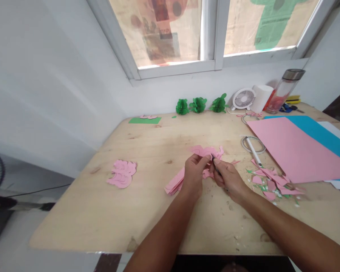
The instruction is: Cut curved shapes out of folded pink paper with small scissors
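Observation:
My left hand [197, 170] pinches a piece of pink paper [202, 150] with curved outlines, held just above the table. Close beside it, my right hand [228, 177] is closed around small dark scissors [216, 170], mostly covered by the fingers, with the tip at the paper's edge. Under and left of my left hand lies a folded stack of pink paper strips [175, 182]. Farther left, a pile of cut pink scalloped shapes [122, 173] rests on the wooden table [147, 211].
Pink and green scraps [274, 185] lie at right, near a white pen [253, 151] and large pink sheets [303, 151]. Along the wall stand green paper figures [198, 105], a small white fan [243, 99] and a glass bottle [285, 90]. A green sheet [144, 120] lies at back left.

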A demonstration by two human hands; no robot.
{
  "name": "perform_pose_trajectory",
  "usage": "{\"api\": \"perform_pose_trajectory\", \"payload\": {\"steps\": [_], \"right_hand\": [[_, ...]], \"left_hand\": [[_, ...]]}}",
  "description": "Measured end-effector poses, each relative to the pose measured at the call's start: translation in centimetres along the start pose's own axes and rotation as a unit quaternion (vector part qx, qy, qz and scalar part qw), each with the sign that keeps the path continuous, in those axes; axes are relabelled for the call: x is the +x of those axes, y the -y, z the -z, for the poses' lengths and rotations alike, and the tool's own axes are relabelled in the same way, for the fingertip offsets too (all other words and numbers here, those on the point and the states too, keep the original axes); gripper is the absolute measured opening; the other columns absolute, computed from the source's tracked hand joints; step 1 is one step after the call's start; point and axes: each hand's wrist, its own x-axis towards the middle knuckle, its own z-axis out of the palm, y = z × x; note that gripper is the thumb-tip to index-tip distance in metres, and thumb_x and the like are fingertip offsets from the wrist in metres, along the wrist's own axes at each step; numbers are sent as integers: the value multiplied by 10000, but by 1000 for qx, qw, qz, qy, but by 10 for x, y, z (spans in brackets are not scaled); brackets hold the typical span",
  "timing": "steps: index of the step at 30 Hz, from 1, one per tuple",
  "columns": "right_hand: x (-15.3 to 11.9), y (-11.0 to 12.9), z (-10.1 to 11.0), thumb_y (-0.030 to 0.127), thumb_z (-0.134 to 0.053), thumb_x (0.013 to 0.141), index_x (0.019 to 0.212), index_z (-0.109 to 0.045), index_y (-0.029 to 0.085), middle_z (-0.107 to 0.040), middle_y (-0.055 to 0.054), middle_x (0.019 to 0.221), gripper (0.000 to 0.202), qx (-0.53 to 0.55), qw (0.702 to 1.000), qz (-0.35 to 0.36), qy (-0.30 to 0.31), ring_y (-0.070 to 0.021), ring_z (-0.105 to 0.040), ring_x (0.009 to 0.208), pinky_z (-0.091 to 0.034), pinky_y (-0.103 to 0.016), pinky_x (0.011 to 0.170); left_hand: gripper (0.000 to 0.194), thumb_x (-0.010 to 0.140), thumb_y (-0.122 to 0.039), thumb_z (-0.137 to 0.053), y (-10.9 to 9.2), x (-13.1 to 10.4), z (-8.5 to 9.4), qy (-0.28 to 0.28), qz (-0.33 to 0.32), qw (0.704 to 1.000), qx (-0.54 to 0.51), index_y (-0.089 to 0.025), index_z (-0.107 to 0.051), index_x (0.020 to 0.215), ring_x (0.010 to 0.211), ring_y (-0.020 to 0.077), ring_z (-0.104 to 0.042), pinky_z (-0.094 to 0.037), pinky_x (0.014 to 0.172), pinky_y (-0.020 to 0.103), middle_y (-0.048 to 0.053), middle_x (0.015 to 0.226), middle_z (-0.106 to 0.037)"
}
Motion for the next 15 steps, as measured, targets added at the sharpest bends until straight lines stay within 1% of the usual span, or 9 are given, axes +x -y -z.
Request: {"api": "perform_pose_trajectory", "payload": {"steps": [6,10,15], "right_hand": [[-1,3,-2,509,-499,791,607,-493,164,-294,95,350,391,-3,1000,-1,-5,-41,-197,314,-126,-188,334],[-2,5,-2,507,-498,791,634,-498,162,-288,100,358,379,5,1000,-9,-1,-35,-181,314,-108,-185,333],[-2,5,-2,515,-505,786,620,-498,157,-287,100,352,395,5,1000,-12,-7,-31,-182,310,-104,-182,334]], "left_hand": [[204,640,-274,-645,1,1,1,-4,5,1000,11,-145,-496,589,452,82,-449,-384,551,261,-14,503,-515],[208,648,-281,-640,2,1,1,6,-3,1000,17,-146,-494,587,458,82,-451,-387,557,264,-17,508,-512],[207,657,-272,-635,1,0,1,13,-4,1000,16,-146,-492,577,457,84,-452,-388,565,268,-21,499,-499]]}}
